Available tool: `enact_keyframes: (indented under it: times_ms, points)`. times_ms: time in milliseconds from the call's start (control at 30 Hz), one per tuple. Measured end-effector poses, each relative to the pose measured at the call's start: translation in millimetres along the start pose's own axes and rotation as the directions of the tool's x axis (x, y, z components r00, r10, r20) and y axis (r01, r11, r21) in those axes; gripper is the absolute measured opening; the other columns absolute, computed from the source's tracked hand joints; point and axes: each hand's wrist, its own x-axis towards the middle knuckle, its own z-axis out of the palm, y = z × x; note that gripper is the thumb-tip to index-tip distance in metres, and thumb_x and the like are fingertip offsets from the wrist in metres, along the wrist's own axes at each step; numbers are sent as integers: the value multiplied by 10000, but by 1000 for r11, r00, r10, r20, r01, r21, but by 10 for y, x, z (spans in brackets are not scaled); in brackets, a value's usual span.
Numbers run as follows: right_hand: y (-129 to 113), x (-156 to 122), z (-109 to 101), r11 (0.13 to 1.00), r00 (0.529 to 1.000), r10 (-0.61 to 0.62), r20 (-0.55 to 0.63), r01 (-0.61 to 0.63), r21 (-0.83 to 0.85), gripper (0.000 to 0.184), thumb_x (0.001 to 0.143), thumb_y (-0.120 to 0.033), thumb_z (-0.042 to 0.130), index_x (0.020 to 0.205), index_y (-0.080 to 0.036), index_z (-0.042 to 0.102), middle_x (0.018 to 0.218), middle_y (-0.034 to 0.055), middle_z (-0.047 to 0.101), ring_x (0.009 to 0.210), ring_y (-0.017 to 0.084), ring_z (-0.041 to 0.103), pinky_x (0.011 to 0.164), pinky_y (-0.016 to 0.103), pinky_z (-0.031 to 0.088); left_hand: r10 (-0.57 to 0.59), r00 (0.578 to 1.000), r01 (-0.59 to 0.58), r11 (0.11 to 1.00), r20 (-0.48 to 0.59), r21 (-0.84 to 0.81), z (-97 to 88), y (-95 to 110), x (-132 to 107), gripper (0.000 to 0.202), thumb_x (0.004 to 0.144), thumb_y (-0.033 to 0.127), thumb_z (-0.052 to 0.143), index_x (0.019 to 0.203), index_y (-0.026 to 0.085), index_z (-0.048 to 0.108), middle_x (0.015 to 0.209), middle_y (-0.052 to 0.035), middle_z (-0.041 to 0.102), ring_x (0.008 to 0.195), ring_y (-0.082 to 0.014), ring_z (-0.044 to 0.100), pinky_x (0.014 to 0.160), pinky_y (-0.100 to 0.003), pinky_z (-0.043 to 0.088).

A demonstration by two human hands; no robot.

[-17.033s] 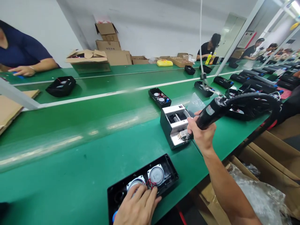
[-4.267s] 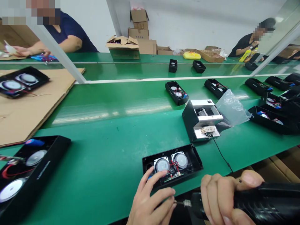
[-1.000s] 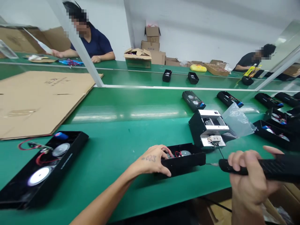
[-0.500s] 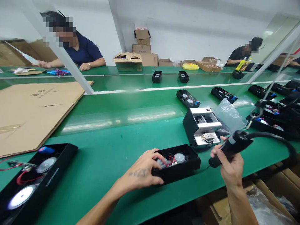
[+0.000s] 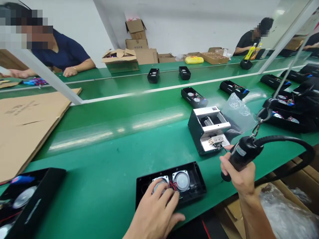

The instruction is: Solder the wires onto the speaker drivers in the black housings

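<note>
My right hand (image 5: pixel 240 172) is wrapped round a black electric screwdriver (image 5: pixel 245 152), which hangs from a metal hook and trails a thick black cable. In front of me a black speaker housing (image 5: pixel 196 186) lies with its inside facing up. Two round speakers show in it, the right one (image 5: pixel 181 181) in full, with red wires between them. Over the left speaker rests my left hand (image 5: pixel 159 205), fingers spread and apart, covering part of the housing. Behind the housing stands a black-and-silver screw feeder (image 5: pixel 209 129), close to the screwdriver.
Another black housing (image 5: pixel 42 196) with speakers lies at left, below a cardboard sheet (image 5: pixel 32 122). A clear plastic bag (image 5: pixel 238 113) sits behind the feeder. Several more housings (image 5: pixel 234 89) lie along the bench at right. Open cartons (image 5: pixel 234 212) stand below the edge. Two people sit opposite.
My left hand has left the housing's left end and now lies over its speakers. The housing has turned and shows more of its inside. The view has shifted right.
</note>
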Motion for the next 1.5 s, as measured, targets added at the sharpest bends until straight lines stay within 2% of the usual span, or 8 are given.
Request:
enact_keyframes:
  times_ms: [167, 433, 533, 700, 900, 1100, 1267, 1500]
  points:
    - [-12, -44, 4, 1000, 999, 22, -46, -22, -12, 406, 908, -269, 816, 1281, -217, 665, 632, -78, 613, 412, 117, 520, 428, 274, 445, 61, 998, -61, 996, -1, 65, 170, -25, 16, 317, 1159, 306, 447, 1024, 193, 711, 755, 28, 709, 699, -186, 663, 783, -380, 540]
    - [-97, -34, 25, 999, 998, 27, -50, -29, -39, 298, 898, -269, 824, 1143, -235, 659, 613, -77, 640, 456, 145, 592, 478, 296, 512, 61, 998, -59, 997, -28, 46, 182, -52, -77, 96, 1029, 222, 658, 1046, 222, 752, 797, 42, 766, 709, -182, 727, 833, -362, 590]
    - [-309, 165, 48, 991, 991, -66, -120, 79, 109, 242, 919, -276, 797, 1071, -258, 609, 585, -113, 571, 392, 109, 504, 426, 263, 441, 23, 998, -19, 998, -59, 57, 224, -41, -44, 78, 954, 226, 741, 1027, 249, 759, 769, 54, 748, 687, -189, 727, 800, -356, 599]
    - [-627, 690, 222, 914, 876, -312, -366, 383, 136, 288, 900, -267, 786, 1081, -254, 563, 549, -146, 510, 384, 95, 467, 469, 266, 443, 66, 997, -58, 988, -49, 143, 288, 33, 137, 213, 1082, 242, 561, 1022, 203, 762, 724, 26, 711, 663, -181, 692, 765, -357, 566]
    - [-486, 961, 379, 960, 936, -279, -216, 278, -37, 266, 864, -318, 834, 969, -224, 608, 549, -104, 589, 429, 114, 525, 523, 298, 478, 56, 997, -48, 984, -46, 171, 357, 90, 165, 389, 1144, 240, 402, 1004, 168, 757, 697, 9, 682, 638, -187, 659, 721, -379, 529]
    - [-507, 658, 260, 999, 994, -35, 100, 37, -15, 331, 830, -345, 887, 1044, -214, 671, 593, -97, 584, 411, 108, 495, 442, 279, 431, 18, 1000, -20, 987, 18, 157, 395, 93, 98, 251, 1114, 280, 534, 982, 199, 731, 734, 12, 699, 665, -200, 669, 754, -382, 524]
    - [-746, 180, 212, 903, 976, -201, 79, 154, 401, 446, 952, -414, 815, 1338, -318, 614, 592, -116, 520, 382, 109, 408, 395, 260, 375, -71, 996, 78, 988, -52, 137, 548, 150, 27, 270, 1088, 330, 570, 874, 224, 699, 689, -10, 650, 644, -232, 652, 731, -407, 539]
    - [-750, -306, 418, 869, 938, -245, 247, 100, 485, 303, 1053, -224, 625, 1308, -378, 567, 634, -90, 516, 459, 132, 481, 473, 263, 449, -102, 992, 109, 989, -79, 96, 615, 158, -3, 308, 1103, 339, 506, 902, 240, 718, 679, -21, 654, 639, -232, 640, 735, -419, 566]
